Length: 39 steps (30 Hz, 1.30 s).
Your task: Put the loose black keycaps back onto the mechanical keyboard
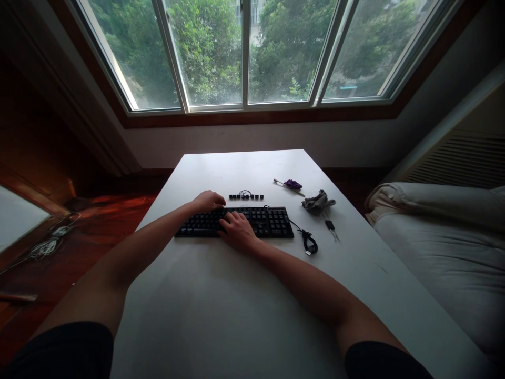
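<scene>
A black keyboard (pixel 276 222) lies flat across the white table, its long side facing me. My left hand (pixel 208 201) is over its back edge, left of the middle. The fingers there are curled together, and whatever they hold is hidden. On the keys near the centre rests my right hand (pixel 239 230), palm down with the fingers apart, covering part of the key rows. Just behind the keyboard stands a row of small black keycaps (pixel 256 197), with a thin dark loop among them. The keyboard's cable (pixel 310 243) is bundled to the right.
To the right on the table (pixel 221 305) lie a crumpled grey cloth (pixel 316 202), a small black-handled tool with wire prongs (pixel 330 225) and a purple-headed duster (pixel 293 184) with a stick. A pale sofa (pixel 430 252) flanks the right side; a window is ahead.
</scene>
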Available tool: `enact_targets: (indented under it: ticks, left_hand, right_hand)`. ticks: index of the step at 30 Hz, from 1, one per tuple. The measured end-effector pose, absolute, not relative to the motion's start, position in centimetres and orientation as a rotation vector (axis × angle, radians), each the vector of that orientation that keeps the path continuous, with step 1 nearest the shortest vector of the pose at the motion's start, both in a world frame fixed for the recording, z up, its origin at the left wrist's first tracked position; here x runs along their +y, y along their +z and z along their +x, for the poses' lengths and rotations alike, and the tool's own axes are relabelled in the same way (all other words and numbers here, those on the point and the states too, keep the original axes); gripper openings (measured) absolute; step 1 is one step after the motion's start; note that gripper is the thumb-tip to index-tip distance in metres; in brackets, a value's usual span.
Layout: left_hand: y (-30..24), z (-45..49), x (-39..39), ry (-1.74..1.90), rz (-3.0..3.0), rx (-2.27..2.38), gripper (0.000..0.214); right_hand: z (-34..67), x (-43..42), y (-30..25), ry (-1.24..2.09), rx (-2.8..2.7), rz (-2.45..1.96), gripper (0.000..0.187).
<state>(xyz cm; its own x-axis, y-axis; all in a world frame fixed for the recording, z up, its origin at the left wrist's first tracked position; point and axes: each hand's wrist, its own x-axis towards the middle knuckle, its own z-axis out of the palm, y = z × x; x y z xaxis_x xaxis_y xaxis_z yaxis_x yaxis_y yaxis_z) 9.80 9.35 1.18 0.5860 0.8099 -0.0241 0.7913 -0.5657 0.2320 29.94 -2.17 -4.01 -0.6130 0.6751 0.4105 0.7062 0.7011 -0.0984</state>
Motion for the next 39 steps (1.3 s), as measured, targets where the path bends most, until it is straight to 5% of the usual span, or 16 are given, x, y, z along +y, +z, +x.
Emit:
enact_targets:
  ticks: [16,39]
  left_hand:
    - [0.0,9.9,7.9,0.249,2.865,1.305,0.017]
    - [-2.2,8.5,10.4,0.247,2.213,1.325,0.044]
  right_hand:
    - [30.0,-2.2,-4.0,-0.114,-2.497,-1.064,0.028]
    - [30.0,-2.2,-3.9,-0.071,-2.497,-1.063,0.03]
